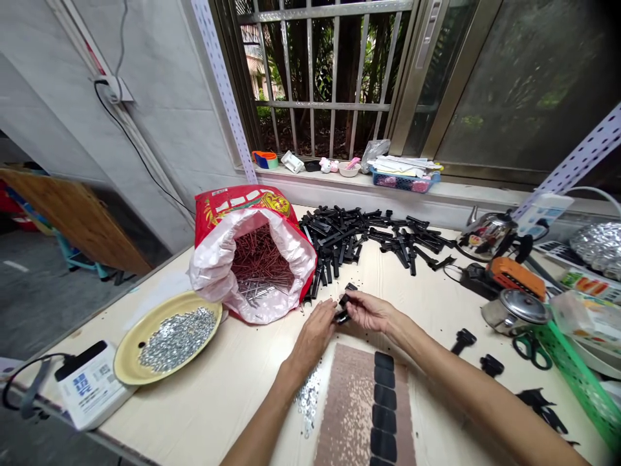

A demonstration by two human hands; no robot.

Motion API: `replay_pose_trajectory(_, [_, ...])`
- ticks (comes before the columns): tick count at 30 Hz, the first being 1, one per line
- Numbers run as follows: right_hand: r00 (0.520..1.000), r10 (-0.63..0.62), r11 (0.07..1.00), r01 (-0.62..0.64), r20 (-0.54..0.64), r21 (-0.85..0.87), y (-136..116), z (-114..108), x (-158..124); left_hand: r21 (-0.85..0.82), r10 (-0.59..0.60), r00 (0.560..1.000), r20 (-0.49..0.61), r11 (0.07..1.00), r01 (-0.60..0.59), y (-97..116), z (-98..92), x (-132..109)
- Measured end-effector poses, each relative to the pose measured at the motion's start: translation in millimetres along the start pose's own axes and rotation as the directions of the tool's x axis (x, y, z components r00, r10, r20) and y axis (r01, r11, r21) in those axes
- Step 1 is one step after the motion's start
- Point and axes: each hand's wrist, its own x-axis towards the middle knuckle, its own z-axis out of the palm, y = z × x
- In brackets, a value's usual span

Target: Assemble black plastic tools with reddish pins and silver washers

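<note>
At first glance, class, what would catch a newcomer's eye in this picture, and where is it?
The big red bag dominates, its open mouth full of brown rods, left of centre on the table. To its right sprawls a heap of black parts. Near the middle, the right hand holds one black piece beside the left hand.

Passable: tabletop [427, 298] right of centre, lower left-centre | Obstructed: bag [213, 265] left of centre; black parts [339, 236] upper centre; metal pot [517, 310] right.
</note>
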Motion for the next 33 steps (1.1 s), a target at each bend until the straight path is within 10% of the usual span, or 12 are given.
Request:
replay_pose_trajectory(4, [0.972, -0.232, 0.928, 0.207, -0.044, -0.309, -6, 5, -6, -0.487, -0.423, 0.888, -0.182, 0.823, 0.292, 14, -2.4, 6])
replay_pose_trajectory(8, [0.852, -0.508, 0.401, 0.362, 0.125, -0.842, 20, 22, -8, -0.826, -0.615, 0.789, -0.006, 0.448, 0.343, 19, 2.4, 9])
replay_pose_trajectory(12, [0.820, -0.412, 0.001, 0.437, 0.398, -0.899, 27, 35, 2, -0.858, -0.647, 0.762, 0.027, 0.376, 0.350, 12, 1.7, 7])
replay_pose_trajectory(15, [0.861, -0.441, -0.142, 0.213, 0.255, -0.967, 1, 36, 20, -0.889, -0.744, 0.668, -0.021, 0.319, 0.328, 4, -5.6, 7])
replay_pose_trajectory(22, [0.719, -0.691, -0.135, -0.229, -0.074, -0.964, -20, 47, 82, -0.920, -0.817, 0.568, 0.097, 0.144, 0.365, 6, -5.3, 9])
replay_pose_trajectory(27, [0.625, -0.775, -0.138, -0.312, -0.093, -0.940, -4, 58, 101, -0.889, -0.797, 0.595, 0.103, 0.195, 0.415, 8, -4.6, 7])
replay_pose_trajectory(33, [0.549, -0.834, -0.148, -0.300, -0.043, -0.942, 2, 22, 70, -0.877, -0.766, 0.611, 0.200, 0.138, 0.460, 13, -11.1, 9])
